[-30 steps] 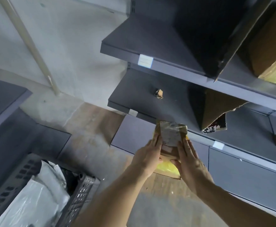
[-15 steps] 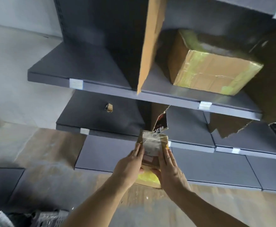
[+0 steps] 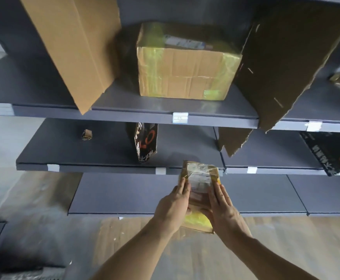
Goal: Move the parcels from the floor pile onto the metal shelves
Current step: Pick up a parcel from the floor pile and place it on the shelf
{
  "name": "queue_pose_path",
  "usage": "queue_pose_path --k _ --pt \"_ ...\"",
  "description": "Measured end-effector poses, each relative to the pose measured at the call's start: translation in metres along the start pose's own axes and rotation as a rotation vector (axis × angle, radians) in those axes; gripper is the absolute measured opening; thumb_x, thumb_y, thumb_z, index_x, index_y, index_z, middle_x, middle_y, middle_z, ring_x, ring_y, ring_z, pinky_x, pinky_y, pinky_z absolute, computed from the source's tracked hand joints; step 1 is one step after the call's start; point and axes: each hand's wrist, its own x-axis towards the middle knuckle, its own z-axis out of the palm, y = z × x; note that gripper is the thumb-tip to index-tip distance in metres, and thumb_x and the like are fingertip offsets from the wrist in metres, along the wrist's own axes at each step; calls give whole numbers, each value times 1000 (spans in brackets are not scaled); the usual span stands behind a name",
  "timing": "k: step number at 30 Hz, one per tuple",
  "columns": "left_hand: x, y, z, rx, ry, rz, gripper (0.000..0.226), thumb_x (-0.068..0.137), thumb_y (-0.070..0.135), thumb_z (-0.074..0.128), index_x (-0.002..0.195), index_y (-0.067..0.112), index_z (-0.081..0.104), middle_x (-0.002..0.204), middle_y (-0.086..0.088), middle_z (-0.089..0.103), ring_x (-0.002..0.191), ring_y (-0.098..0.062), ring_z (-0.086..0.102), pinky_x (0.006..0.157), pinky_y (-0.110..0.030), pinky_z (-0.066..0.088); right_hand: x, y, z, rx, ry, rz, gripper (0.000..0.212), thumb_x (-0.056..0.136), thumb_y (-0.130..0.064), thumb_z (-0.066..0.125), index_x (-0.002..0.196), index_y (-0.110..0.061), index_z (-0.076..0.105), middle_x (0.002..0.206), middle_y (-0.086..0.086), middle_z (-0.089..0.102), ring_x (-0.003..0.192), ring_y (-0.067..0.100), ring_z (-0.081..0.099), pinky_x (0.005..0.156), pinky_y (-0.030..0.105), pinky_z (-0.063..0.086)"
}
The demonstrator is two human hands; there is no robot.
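A small brown cardboard parcel [image 3: 200, 184] wrapped in clear and yellow tape is held upright between both hands in front of the grey metal shelves [image 3: 112, 168]. My left hand [image 3: 174, 205] grips its left side and my right hand [image 3: 220, 205] grips its right side, fingers pointing up. The parcel's top edge reaches the front lip of the middle shelf. On the upper shelf [image 3: 136, 116] stands a large taped box [image 3: 185, 71]. A tiny parcel [image 3: 86, 135] lies on the middle shelf at the left.
Cardboard dividers stand on the shelves: a tall light one [image 3: 74, 47] at upper left, a dark torn one [image 3: 286, 63] at upper right, a printed black one [image 3: 145, 141] on the middle shelf. The lowest shelf [image 3: 124, 197] lies below the hands. A crate corner [image 3: 29, 274] shows bottom left.
The view has swung right and up along the shelves, bringing the upper shelf and its large box fully into sight. Both hands still hold the small parcel, now in front of the middle shelf's lip.
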Motion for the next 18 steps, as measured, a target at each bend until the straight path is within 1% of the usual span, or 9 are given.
queue_pose_path --k 5,9,11,13,15,17,18 --pt "12 23 5 -1 -4 -13 84 97 23 59 158 15 2 164 -5 -5 121 -20 59 96 -32 53 1 28 -3 -3 -35 -19 77 89 -49 38 151 -3 32 154 17 35 139 36 36 89 41 53" --pt "17 19 4 -14 -17 -14 83 98 22 59 158 17 2 164 -4 -6 120 -18 61 94 -28 53 6 27 1 13 -45 -26 78 86 -45 51 148 -1 36 152 19 38 136 37 39 88 41 53" --pt "21 13 2 -12 -14 -14 83 98 23 59 158 17 2 164 -3 -7 124 -19 58 97 -29 51 12 23 2 18 -47 -27 79 83 -42 56 147 0 38 151 19 40 135 38 41 87 41 53" --pt "25 8 -2 -14 -13 -13 82 99 24 57 158 16 0 164 -4 -8 129 -20 53 100 -29 47 20 20 1 16 -44 -30 79 83 -43 55 147 0 39 151 19 40 135 38 42 87 40 53" --pt "27 3 -5 -19 0 -17 81 100 25 54 158 16 -1 164 -4 -9 127 -18 55 99 -27 47 28 17 0 11 -41 -30 78 85 -46 48 148 -1 36 153 17 38 136 36 40 87 39 52" --pt "30 -4 0 -10 47 -22 81 98 26 56 158 14 2 164 -5 -5 120 -16 60 94 -25 51 35 14 0 0 -39 -34 79 87 -48 41 149 -1 33 154 17 35 138 34 37 89 36 50" --pt "33 -8 4 -3 99 -22 84 93 28 64 157 12 11 164 -6 3 111 -14 65 87 -24 54 38 13 0 -2 -41 -36 79 87 -49 40 150 -1 32 155 17 34 138 34 37 90 35 48"
